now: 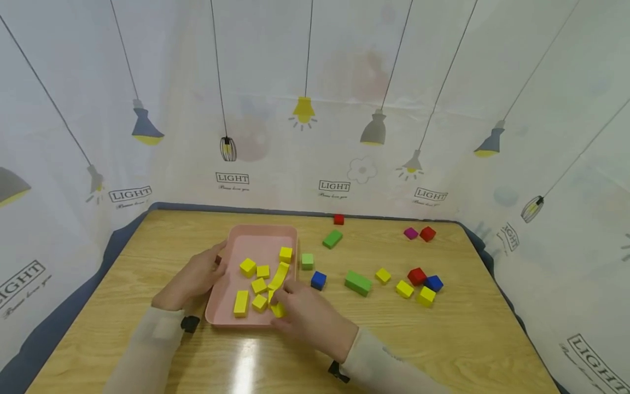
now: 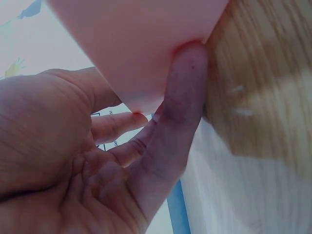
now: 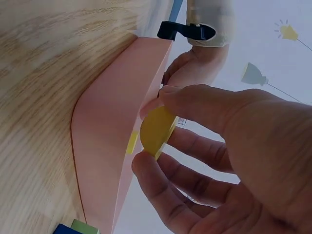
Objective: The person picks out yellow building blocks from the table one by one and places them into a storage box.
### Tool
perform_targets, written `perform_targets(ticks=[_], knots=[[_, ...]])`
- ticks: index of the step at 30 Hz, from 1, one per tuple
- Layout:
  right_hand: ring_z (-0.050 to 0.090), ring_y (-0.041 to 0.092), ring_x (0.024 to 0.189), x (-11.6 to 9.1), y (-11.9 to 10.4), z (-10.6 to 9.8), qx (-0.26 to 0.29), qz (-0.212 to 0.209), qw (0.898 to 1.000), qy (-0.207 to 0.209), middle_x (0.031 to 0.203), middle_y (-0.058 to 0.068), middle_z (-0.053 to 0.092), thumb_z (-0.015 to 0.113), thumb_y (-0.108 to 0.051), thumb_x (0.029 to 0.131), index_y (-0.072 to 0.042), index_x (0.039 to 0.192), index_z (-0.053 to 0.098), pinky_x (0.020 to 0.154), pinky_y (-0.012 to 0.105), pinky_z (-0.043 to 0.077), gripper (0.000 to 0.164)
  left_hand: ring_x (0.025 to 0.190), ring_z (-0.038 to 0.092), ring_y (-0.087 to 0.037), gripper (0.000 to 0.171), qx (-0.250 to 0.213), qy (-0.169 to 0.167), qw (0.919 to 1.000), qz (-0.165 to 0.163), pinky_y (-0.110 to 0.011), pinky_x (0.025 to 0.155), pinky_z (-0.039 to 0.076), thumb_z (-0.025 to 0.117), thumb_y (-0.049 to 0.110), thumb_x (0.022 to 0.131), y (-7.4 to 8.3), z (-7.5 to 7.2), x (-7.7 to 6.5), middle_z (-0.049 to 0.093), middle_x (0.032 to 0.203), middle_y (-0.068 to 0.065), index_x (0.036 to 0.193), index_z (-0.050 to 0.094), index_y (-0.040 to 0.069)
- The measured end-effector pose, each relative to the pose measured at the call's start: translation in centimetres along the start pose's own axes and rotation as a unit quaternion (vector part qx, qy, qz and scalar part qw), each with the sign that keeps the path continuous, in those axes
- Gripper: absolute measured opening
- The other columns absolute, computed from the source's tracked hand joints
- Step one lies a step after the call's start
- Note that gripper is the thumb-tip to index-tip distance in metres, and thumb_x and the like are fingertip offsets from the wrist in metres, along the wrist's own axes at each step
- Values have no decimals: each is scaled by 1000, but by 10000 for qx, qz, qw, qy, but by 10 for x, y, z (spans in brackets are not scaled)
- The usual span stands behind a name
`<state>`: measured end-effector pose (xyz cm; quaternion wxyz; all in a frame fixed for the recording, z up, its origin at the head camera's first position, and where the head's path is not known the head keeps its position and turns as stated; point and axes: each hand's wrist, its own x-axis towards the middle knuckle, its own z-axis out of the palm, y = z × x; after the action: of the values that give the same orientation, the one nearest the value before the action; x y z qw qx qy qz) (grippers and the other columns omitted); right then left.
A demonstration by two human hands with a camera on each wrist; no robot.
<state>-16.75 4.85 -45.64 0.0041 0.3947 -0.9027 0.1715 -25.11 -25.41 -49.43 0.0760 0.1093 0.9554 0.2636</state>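
A pink tray (image 1: 236, 246) lies on the table, with several yellow blocks (image 1: 241, 303) inside, cubes and longer pieces among them. My left hand (image 1: 196, 275) holds the tray's left side, and in the left wrist view one fingertip presses the outer wall (image 2: 141, 39). Over the tray's front right part, my right hand (image 1: 312, 317) pinches a yellow half-round block (image 3: 157, 130) between thumb and fingers. Some of the yellow pieces below that hand are partly hidden by its fingers.
Right of the tray lie green blocks (image 1: 358, 283), a blue cube (image 1: 318, 280) and a yellow cube (image 1: 383, 275). Farther right, a red cube (image 1: 416, 276) sits beside another blue cube (image 1: 434, 283). A magenta block (image 1: 410, 233) is farther back. A printed curtain (image 1: 275, 71) surrounds the table.
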Motion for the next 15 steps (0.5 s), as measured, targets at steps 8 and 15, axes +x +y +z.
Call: perform_targets(ticks=[8, 15], knots=[[52, 3, 90, 1, 0, 3, 14, 90, 9998, -151, 106, -8, 58, 75, -41, 91, -21, 114, 70, 79, 17, 49, 31, 96, 61, -24, 62, -6, -10, 10000, -1, -41, 84, 54, 53, 17, 105, 1, 0, -1, 62, 119, -18, 157, 24, 0], [49, 5, 85, -2, 1, 2, -11, -56, 10000, -62, 102, -6, 58, 77, -43, 89, -20, 115, 71, 72, 15, 46, 36, 96, 61, -24, 61, 28, 22, 10000, 82, -41, 83, 54, 52, 18, 106, 1, 1, 0, 62, 118, -18, 157, 24, 0]])
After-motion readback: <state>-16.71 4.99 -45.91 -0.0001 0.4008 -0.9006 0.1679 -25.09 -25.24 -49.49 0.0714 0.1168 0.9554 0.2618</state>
